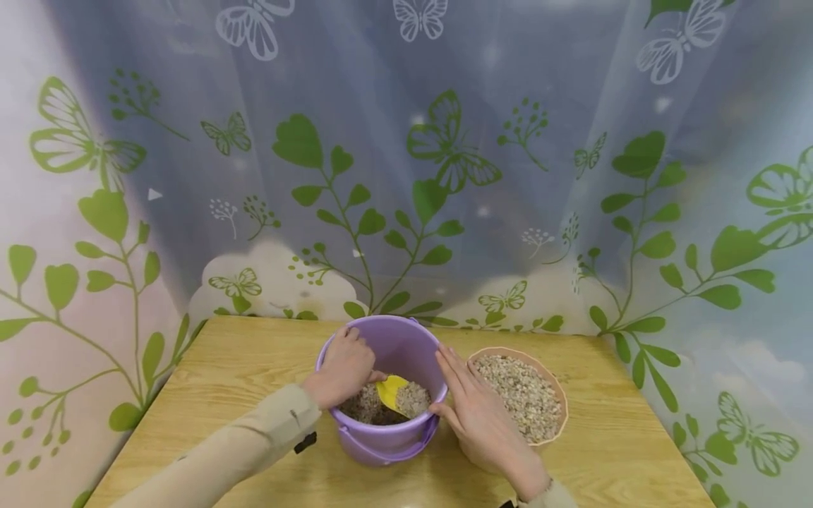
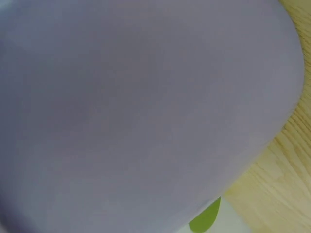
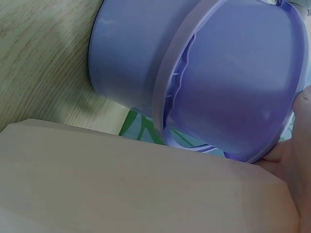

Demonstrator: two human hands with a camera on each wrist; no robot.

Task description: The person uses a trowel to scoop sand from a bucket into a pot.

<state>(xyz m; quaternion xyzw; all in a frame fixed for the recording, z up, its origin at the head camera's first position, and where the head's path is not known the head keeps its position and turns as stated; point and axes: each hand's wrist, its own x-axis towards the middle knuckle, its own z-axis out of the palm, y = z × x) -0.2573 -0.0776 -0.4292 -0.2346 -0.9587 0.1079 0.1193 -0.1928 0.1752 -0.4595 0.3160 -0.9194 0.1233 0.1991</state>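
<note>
A purple bucket stands on the table, with pale grainy material at its bottom. My left hand reaches over the left rim and grips a small yellow scoop inside; most of its handle is hidden. Some grains lie on the scoop. My right hand rests against the bucket's right rim with its fingers extended, and the right wrist view shows fingertips at the rim. In the left wrist view the bucket wall fills most of the picture and the left hand is out of sight.
A peach bowl full of pale mixed grains stands right of the bucket, partly behind my right hand. The wooden table ends at a curtain printed with leaves and butterflies. The bucket's handle hangs down at the front.
</note>
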